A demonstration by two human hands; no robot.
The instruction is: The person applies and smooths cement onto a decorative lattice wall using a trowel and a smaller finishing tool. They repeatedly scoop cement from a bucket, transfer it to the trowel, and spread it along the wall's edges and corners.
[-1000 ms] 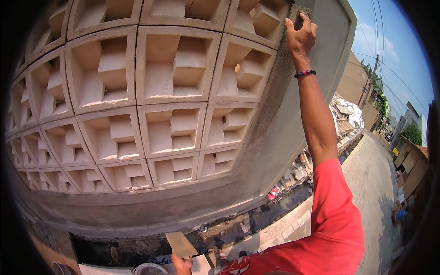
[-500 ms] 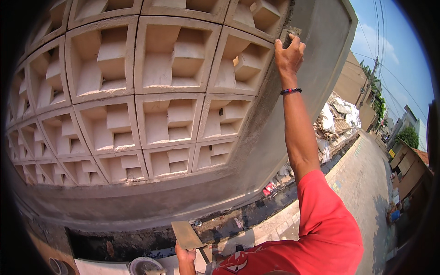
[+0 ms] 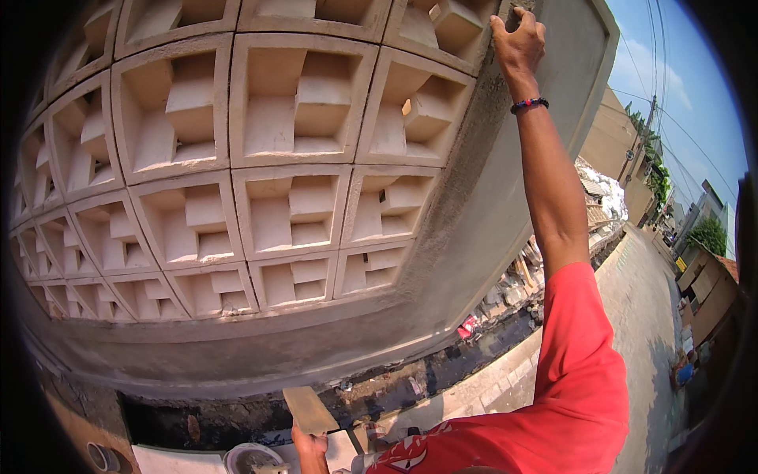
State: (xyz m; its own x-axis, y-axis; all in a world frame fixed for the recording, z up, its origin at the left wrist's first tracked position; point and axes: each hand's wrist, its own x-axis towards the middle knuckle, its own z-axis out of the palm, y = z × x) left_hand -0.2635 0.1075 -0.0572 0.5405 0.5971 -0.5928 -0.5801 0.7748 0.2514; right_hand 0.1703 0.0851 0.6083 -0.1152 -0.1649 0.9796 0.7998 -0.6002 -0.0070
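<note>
Stretched up to the wall's top, my right hand [image 3: 519, 46] is closed round a small greyish flat piece, mostly hidden by the fingers, against the rough cement strip [image 3: 456, 162] beside the breeze blocks [image 3: 300, 201]. Its exact kind cannot be made out. To the right of that strip lies a smooth grey plastered face [image 3: 505, 201]. Low in the view, my left hand [image 3: 309, 444] grips a flat tan rectangular board [image 3: 310, 410] by its near end. The board is held out tilted, apart from the wall.
Below the wall runs a dark drainage ditch [image 3: 379, 399] with litter. A round bucket [image 3: 251, 458] stands by my left hand, and a pipe end [image 3: 103, 456] lies farther left. A paved lane [image 3: 632, 316] and a rubble heap [image 3: 525, 276] lie to the right.
My right hand has moved up and to the right along the cement strip with the small piece. The board in my left hand has shifted slightly left and tilted more.
</note>
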